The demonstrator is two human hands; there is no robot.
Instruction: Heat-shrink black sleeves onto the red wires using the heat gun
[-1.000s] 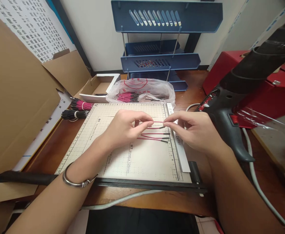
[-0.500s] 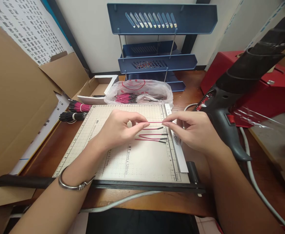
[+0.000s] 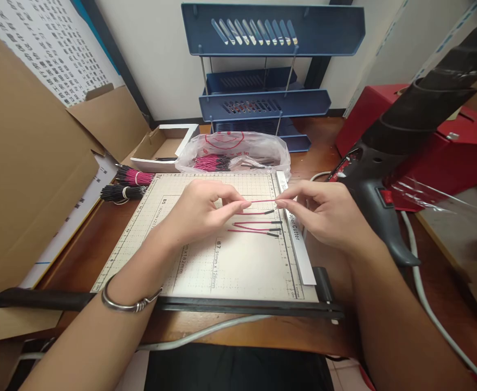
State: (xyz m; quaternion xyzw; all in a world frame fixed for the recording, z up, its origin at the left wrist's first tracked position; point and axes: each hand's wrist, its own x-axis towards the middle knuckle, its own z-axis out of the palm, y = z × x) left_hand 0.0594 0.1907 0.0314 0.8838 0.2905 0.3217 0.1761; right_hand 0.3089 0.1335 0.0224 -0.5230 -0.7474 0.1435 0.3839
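While both forearms reach in over the wooden bench [image 3: 324, 157], the left hand [image 3: 200, 212] and right hand [image 3: 324, 214] meet above the gridded cutting board [image 3: 230, 266], fingers curled. Each pinches one end of a thin red wire [image 3: 263, 201], held taut and level between them. Similar black-tipped wires [image 3: 255, 225] lie just below.
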